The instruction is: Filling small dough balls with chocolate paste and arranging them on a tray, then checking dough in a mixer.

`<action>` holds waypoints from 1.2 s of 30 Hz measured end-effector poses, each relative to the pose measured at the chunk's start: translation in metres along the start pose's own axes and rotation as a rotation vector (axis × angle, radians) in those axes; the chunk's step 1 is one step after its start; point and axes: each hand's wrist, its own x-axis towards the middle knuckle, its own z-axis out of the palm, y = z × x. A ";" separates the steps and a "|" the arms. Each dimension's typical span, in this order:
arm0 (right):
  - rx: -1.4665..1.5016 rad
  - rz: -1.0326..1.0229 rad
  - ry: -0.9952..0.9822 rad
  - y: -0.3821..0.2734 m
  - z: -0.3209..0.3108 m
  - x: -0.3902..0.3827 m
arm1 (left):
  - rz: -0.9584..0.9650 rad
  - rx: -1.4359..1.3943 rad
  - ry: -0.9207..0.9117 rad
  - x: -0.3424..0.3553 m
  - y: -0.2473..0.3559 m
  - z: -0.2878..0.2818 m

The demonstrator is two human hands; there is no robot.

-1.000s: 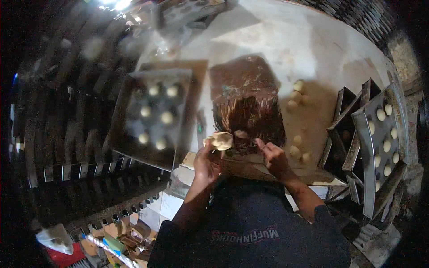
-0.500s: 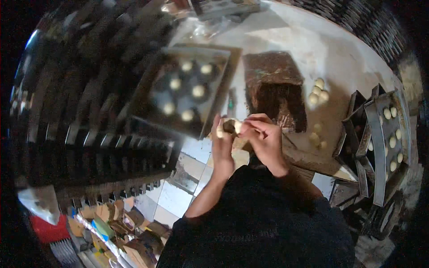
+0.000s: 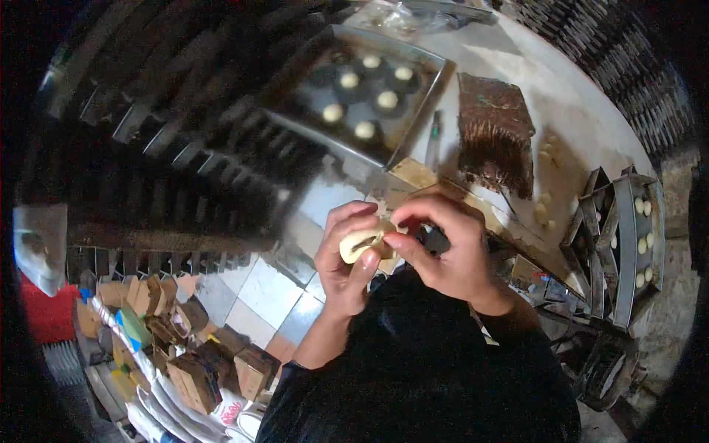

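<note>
My left hand [image 3: 341, 275] cups a piece of pale dough [image 3: 348, 249], its thumb pressed on the near edge. A narrow slit in the dough shows dark filling inside. Thumb and forefinger of my right hand [image 3: 456, 251] pinch the dough's right edge. Beyond my hands lies a large metal baking tray [image 3: 319, 140] with several round dough balls [image 3: 365, 130] spaced out on it. To the right of that tray sits a slab of dark brown filling [image 3: 496, 111], its near part rough and dug into.
A narrow tool with a green mark [image 3: 434, 134] lies between tray and slab. More dough balls [image 3: 543, 210] rest on the pale worktop [image 3: 565, 96]. Stacked trays [image 3: 626, 258] stand at the right. Dark racks [image 3: 148, 184] fill the left, above cardboard boxes [image 3: 188, 380] on the tiled floor.
The dough's wide opening has narrowed to a slit as my fingers fold it. My left hand has curled around it. The view has shifted, so the tray and slab sit higher and further right.
</note>
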 end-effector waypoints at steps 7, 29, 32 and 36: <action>0.223 0.049 -0.104 0.015 0.000 0.017 | 0.363 0.561 0.121 0.011 -0.017 0.007; 0.049 -0.400 0.055 0.109 -0.074 0.142 | 0.141 0.139 0.153 0.174 -0.086 0.086; 0.274 -0.347 -0.017 0.121 -0.051 0.163 | 0.037 -0.166 -0.074 0.201 -0.097 0.057; 0.164 -0.137 -0.338 0.124 -0.007 0.189 | 0.234 0.154 -0.160 0.219 -0.114 -0.012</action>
